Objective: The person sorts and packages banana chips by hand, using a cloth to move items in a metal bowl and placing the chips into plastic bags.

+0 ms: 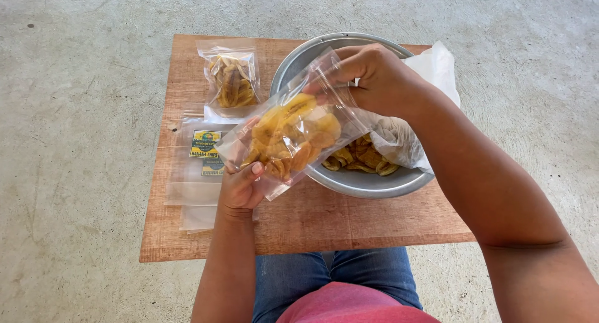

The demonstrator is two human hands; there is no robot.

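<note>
Clear plastic, creased and shiny, makes up the pouch (292, 132) that the person holds tilted above the near rim of a metal bowl (368, 182). Yellow-orange fried chips fill its middle and lower part; glare on the film blurs their outlines, so single pieces are hard to tell apart. The left hand (242, 187) closes on the pouch's lower corner, thumb on the front face, the other fingers hidden behind the plastic. The right hand (377, 78) pinches the upper, open end, its fingertips folded over the film and mostly out of sight behind the knuckles.

The bowl stands on a reddish-brown wooden board (312, 220) laid over a concrete floor (75, 142). The pouch and the right forearm cover much of the bowl's inside; only a small heap of loose chips (360, 159) shows near its front wall, beside a crumpled white plastic liner (430, 70) that spills over the right rim.

On the board to the left, a second filled pouch (232, 81) lies flat, well apart from the hands. Below it a stack of empty labelled pouches (199, 157) is partly hidden by the held pouch and the left wrist. Blue jeans and a pink shirt hem are cut off at the bottom edge.
</note>
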